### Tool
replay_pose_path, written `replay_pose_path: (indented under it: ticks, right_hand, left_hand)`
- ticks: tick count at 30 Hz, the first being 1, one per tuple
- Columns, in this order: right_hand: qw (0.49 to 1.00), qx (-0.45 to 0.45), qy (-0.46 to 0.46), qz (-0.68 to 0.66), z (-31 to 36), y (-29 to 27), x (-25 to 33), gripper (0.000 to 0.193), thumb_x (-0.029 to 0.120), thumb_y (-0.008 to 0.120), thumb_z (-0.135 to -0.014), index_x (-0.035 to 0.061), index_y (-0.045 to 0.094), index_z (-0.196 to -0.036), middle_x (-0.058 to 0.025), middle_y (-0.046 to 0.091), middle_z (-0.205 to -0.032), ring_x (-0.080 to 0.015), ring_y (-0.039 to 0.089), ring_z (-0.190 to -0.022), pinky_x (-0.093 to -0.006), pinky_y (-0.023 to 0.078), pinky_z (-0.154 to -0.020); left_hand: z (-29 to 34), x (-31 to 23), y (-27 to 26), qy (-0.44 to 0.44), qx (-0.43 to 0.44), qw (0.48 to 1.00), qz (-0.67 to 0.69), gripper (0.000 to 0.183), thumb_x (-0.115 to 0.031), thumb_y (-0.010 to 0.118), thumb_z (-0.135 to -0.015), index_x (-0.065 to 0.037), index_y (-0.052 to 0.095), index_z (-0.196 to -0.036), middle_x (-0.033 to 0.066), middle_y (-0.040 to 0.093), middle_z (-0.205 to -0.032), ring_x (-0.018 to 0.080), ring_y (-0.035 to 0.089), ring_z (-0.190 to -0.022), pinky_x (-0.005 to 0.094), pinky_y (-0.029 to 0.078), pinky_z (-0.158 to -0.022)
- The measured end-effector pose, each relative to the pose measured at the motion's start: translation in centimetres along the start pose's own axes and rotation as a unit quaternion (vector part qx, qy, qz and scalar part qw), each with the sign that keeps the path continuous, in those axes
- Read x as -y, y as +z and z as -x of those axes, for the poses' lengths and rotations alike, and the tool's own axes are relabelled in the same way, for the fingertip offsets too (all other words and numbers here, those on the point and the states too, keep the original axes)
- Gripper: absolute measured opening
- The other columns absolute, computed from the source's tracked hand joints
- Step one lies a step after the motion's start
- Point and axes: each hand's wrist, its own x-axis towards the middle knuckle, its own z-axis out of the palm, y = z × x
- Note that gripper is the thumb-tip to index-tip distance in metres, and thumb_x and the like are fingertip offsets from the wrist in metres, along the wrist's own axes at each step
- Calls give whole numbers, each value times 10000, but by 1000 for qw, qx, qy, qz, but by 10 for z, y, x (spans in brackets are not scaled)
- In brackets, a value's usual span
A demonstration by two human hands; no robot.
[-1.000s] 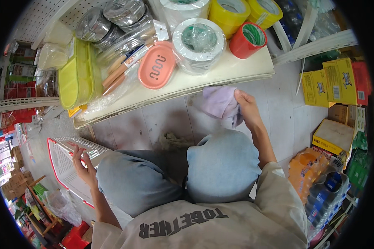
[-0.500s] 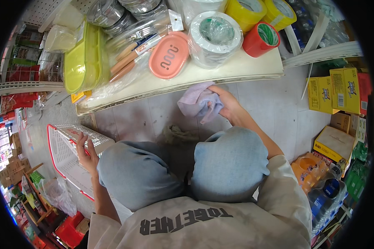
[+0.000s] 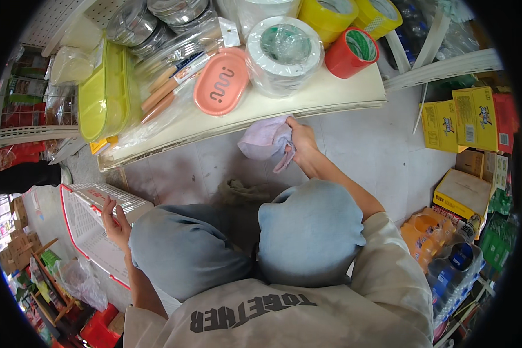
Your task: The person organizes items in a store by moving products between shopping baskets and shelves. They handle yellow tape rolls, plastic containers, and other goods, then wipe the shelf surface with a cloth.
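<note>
A pale purple cloth (image 3: pixel 263 141) hangs crumpled from my right hand (image 3: pixel 303 142), whose fingers are closed around its right side. Both are just below the front edge of the cream shelf (image 3: pixel 307 105), by the grey-tiled panel beneath it. My left hand (image 3: pixel 116 225) rests beside my left knee with fingers apart and nothing in them. It is close to a white basket (image 3: pixel 87 223) with a red rim; whether the fingertips touch it I cannot tell. On the floor beyond my knees lies a dull, dark rag (image 3: pixel 240 190), partly in shadow.
The shelf carries a yellow-green plastic container (image 3: pixel 107 93), a pink oval box (image 3: pixel 221 81), wooden-handled utensils, metal tins and tape rolls, one of them red (image 3: pixel 352 53). Yellow cartons (image 3: pixel 441 124) and bottle packs (image 3: pixel 452 275) stand at right. A dark-trousered leg (image 3: pixel 23 177) shows at left.
The whole view has shifted slightly. My right hand has turned a little, the cloth still in its grasp. Another person's dark-trousered leg and shoe have come into view at left.
</note>
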Motion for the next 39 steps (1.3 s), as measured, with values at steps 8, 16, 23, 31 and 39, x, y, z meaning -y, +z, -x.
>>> replay_pose_path:
  ticks: [8,16,23,31,39]
  right_hand:
    - [991,-127,-45,-4,-17,-39,30,270,265,696,-891,10,627,-838,-60,601,-660,-189,499,-430,-325,328,-362]
    - [964,-212,-150,-59,-86,-171,102,480,301,771,-818,-116,648,-1022,-153,655,-879,-284,621,-700,-458,499,-586]
    - [884,-429,-185,20,-68,-269,178,537,319,796,-800,-136,658,-1051,-190,684,-1012,-310,656,-869,-447,531,-747]
    - [908,-372,-188,-46,-40,-297,160,448,228,791,-796,-131,650,-1023,-166,674,-1009,-272,649,-852,-423,529,-718]
    - [936,-205,-230,-170,-40,-261,146,295,206,629,-942,-46,623,-1095,-130,671,-1025,-268,668,-878,-423,563,-751]
  left_hand:
    - [2,11,1,-9,11,999,44,207,-28,583,-980,-10,619,-1183,147,611,-1325,266,562,-1240,371,423,-1050]
    - [8,15,-9,-13,-8,998,53,206,-24,583,-983,-11,621,-1186,140,623,-1305,251,577,-1218,356,426,-1041]
    - [6,14,0,-9,-13,997,76,176,-32,565,-999,14,610,-1163,158,614,-1316,247,575,-1219,355,427,-1040]
    - [3,14,1,-28,4,998,52,167,-44,559,-1006,28,600,-1152,169,608,-1329,248,576,-1211,356,426,-1038]
    - [5,14,3,-31,-10,997,77,179,-55,567,-1006,41,603,-1152,177,614,-1322,235,587,-1184,346,438,-1025]
